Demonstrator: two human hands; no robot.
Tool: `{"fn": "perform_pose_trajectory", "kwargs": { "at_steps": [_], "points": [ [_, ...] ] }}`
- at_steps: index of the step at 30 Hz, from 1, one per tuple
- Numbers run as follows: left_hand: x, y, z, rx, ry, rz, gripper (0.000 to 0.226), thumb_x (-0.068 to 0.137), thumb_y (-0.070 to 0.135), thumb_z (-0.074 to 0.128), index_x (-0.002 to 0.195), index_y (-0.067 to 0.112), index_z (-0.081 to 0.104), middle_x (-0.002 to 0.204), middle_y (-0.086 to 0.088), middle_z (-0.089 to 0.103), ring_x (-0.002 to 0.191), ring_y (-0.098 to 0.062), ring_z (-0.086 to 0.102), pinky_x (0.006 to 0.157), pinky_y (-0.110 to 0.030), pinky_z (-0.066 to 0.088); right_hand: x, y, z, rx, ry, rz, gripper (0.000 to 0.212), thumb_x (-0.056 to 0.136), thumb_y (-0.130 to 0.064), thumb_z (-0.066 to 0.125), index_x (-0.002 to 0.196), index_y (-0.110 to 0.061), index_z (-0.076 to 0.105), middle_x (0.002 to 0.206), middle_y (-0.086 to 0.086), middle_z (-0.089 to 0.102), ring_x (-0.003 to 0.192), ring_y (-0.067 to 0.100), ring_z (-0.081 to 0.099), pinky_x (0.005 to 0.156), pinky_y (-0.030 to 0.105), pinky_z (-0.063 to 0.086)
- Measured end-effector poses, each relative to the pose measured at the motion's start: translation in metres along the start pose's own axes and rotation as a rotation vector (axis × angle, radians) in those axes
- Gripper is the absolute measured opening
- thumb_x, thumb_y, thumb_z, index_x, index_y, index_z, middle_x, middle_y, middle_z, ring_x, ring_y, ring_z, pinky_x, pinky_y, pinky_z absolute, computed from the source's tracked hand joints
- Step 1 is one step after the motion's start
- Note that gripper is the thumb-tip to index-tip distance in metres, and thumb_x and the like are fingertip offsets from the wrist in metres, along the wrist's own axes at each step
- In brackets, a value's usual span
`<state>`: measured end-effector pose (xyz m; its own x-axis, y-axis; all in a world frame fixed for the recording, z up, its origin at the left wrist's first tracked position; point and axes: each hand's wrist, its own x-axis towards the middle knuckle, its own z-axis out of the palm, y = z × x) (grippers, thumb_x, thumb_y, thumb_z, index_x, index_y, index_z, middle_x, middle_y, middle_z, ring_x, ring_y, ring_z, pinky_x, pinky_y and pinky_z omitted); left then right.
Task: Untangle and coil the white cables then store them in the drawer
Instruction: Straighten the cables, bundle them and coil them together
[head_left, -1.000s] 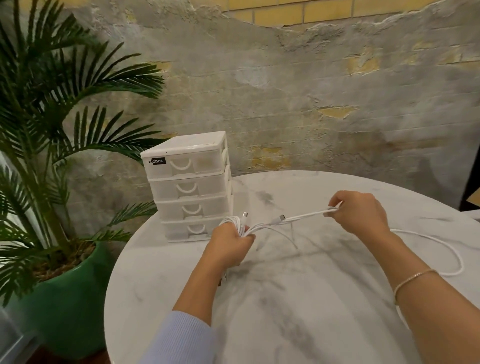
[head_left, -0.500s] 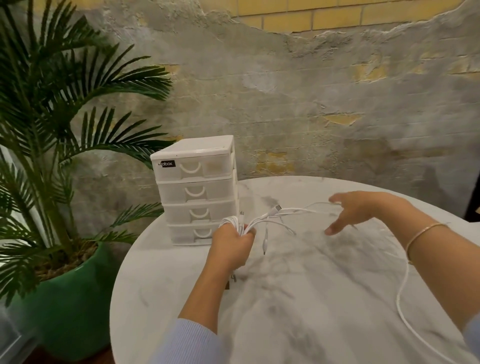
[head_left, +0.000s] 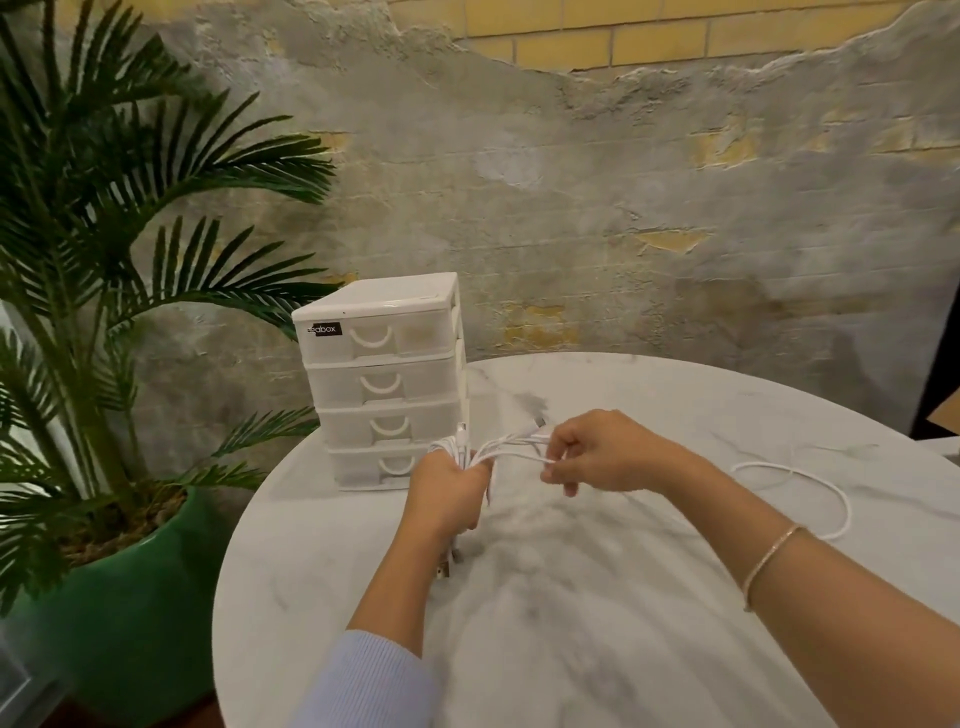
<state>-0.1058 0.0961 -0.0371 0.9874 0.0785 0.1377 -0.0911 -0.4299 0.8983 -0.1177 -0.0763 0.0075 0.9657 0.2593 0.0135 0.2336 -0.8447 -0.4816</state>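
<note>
My left hand grips a bundle of white cables upright above the round marble table; plug ends stick out above and below the fist. Just to its right, my right hand pinches cable strands running out of that bundle. More of the white cable trails in a loose loop on the table at the right. The white four-drawer unit stands at the table's left rear, right behind my left hand, all drawers closed.
A palm plant in a green pot stands left of the table, its fronds reaching toward the drawer unit. A rough plaster and brick wall runs behind. A dark panel and a white object sit at the far right edge.
My right hand came back left from its open, stretched-out pose and now pinches the strands close to my left hand. The loose cable on the right now lies in a loop.
</note>
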Motion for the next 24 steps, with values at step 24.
{"fn": "perform_pose_trajectory", "kwargs": {
  "at_steps": [24],
  "points": [
    [0.002,-0.001,-0.001,0.172,-0.047,-0.011,0.025,0.091,0.025,0.054,0.071,0.012,0.045,0.057,-0.002,0.048,0.043,-0.014,0.047,0.037,-0.017,0.036,-0.017,0.063,-0.103,0.167,0.324,0.318,0.027,0.082,-0.032,0.071,0.069,-0.008,0.068,0.063,0.004,0.054,0.060,0.018,0.043,0.054,0.026,0.035]
  ]
}}
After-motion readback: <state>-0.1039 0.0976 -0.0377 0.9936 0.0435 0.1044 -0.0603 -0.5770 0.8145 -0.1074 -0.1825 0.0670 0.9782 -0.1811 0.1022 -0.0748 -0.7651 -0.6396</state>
